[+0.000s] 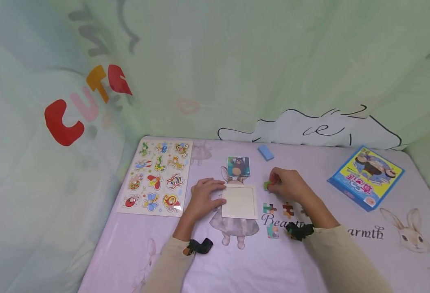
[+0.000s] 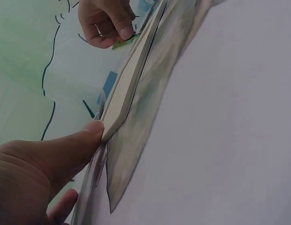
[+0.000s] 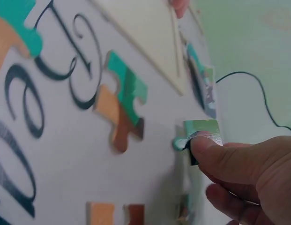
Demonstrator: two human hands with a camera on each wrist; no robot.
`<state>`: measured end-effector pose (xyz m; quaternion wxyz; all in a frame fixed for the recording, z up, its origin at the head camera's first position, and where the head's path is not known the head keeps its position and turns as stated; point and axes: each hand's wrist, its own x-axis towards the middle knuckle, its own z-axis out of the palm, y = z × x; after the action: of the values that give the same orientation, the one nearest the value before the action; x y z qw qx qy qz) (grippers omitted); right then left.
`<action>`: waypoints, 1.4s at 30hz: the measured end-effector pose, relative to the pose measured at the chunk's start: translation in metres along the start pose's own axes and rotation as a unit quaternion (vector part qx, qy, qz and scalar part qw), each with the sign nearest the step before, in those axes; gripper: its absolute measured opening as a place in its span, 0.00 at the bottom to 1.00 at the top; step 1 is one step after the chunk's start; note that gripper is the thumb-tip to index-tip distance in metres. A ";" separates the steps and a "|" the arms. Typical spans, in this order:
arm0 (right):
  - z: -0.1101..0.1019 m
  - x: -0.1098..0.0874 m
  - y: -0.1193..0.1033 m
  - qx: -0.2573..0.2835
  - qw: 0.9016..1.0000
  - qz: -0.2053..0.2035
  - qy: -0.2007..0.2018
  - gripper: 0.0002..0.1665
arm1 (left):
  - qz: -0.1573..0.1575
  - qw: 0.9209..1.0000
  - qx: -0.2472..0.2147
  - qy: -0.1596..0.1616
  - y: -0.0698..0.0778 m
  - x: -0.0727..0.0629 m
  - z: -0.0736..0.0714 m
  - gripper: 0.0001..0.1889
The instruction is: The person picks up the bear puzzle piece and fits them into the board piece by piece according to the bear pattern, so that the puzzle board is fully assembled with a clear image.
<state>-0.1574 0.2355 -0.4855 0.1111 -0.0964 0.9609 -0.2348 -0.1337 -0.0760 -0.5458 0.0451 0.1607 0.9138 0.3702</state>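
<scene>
Head view: puzzle piece in pinching right hand, relaxed left hand against board.

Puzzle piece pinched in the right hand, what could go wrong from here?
The right hand pinches the green-edged piece with its fingertips, so it might slip. The black wrist strap is near the loose pieces in the head view and could nudge one. The left hand touches just one side of the wooden tray, which may shift.

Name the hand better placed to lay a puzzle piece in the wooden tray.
Right, I'd judge: the right hand pinches a puzzle piece to the right of the wooden tray. The left hand touches the tray's left edge, so it seems better suited to steadying.
</scene>
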 end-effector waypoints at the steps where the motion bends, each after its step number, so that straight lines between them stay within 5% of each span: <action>1: -0.001 -0.001 -0.002 0.006 1.000 -0.002 0.000 0.11 | 0.001 1.000 -0.001 0.000 0.000 0.000 0.000 0.24; 8: -0.002 -0.008 -0.025 0.072 0.997 -0.015 0.011 0.07 | 0.004 1.000 -0.005 0.000 0.001 -0.002 0.000 0.23; 15: 0.022 -0.003 -0.049 0.150 0.989 0.011 0.004 0.06 | 0.010 1.000 -0.001 0.006 0.005 -0.002 -0.003 0.21; 36: 0.061 0.024 -0.080 0.202 0.977 0.074 0.010 0.10 | 0.005 1.000 -0.004 -0.007 0.001 0.000 -0.003 0.22; 42: 0.064 0.027 -0.083 0.255 0.962 0.097 0.000 0.08 | 0.008 1.000 -0.004 -0.005 0.001 -0.001 -0.003 0.22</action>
<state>-0.1555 0.1296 -0.5060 0.1545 0.0291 0.8740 -0.4597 -0.1332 -0.0775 -0.5433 0.0473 0.1694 0.9109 0.3731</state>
